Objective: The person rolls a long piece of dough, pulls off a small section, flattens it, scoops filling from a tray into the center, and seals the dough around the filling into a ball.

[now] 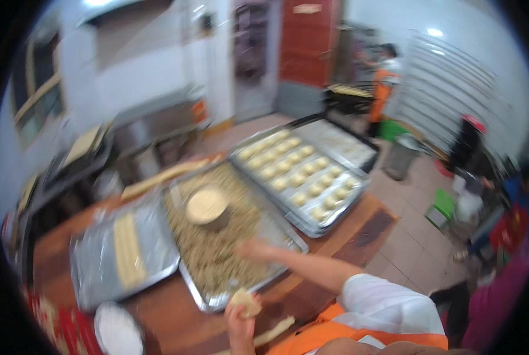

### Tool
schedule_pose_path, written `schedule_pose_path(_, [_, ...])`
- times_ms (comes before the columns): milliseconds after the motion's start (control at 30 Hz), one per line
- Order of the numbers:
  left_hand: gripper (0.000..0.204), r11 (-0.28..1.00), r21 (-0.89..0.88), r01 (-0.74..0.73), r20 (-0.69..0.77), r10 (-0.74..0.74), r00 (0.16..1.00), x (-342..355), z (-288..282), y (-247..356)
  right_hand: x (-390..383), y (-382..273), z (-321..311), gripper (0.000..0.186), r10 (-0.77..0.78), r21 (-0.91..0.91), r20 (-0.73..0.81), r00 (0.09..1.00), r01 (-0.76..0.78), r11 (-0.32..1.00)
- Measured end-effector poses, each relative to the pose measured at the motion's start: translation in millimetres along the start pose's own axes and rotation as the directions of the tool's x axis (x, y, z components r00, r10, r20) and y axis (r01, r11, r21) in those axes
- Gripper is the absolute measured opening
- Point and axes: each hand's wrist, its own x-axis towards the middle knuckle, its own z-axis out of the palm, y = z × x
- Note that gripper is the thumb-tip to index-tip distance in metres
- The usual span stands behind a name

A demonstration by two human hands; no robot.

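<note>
My left hand [239, 324], low in the head view at the table's front edge, has its fingers closed round a flattened piece of pale dough [246, 303]. My right hand [253, 251] reaches into the brown crumbly filling [217, 251] spread over a metal tray [201, 302]; its fingers are blurred by motion. A round tub [207, 207] with a pale yellow top stands in the filling, beyond my right hand. Beside my left hand, a strip of dough [276, 330] lies along the near table edge.
Rows of round dough pieces [288, 163] sit on a tray at the back right. At left, a plastic-covered tray [95, 260] carries long dough strips [128, 248]. A white bowl [117, 331] stands front left. A person in orange [384, 89] is in the background, another in purple at right.
</note>
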Motion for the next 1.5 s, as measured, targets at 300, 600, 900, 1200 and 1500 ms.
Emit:
schedule_pose_path(300, [0.034, 0.908, -0.189, 0.375, 0.132, -0.354, 0.926, 35.3, -48.2, -13.1, -23.0, -35.0, -4.2, 0.055, -0.053, 0.206, -0.269, 0.962, 0.112, 0.972])
schedule_pose_path(600, [0.033, 0.927, -0.298, 0.227, 0.021, -0.231, 0.973, 26.4, -36.1, -20.0, -25.5, -33.4, -3.0, 0.044, 0.019, 0.787, -0.235, 0.972, 0.178, 0.591])
schedule_pose_path(900, [0.041, 0.906, -0.338, 0.255, 0.231, -0.183, 0.956, 18.5, -18.1, -10.9, -38.7, -46.2, -17.5, 0.062, -0.088, 0.27, -0.371, 0.924, 0.198, 0.942])
schedule_pose_path(1200, [0.044, 0.906, -0.327, 0.267, 0.237, -0.195, 0.952, 40.0, -49.8, -22.3, -26.4, -14.2, -17.6, 0.05, 0.061, 0.867, -0.105, 0.993, 0.061, 0.495])
schedule_pose_path(1500, [0.042, 0.923, -0.304, 0.235, 0.066, -0.226, 0.972, 29.9, -32.3, -21.6, -36.6, -33.6, -23.9, 0.042, 0.139, 0.935, -0.077, 0.987, 0.12, -0.333])
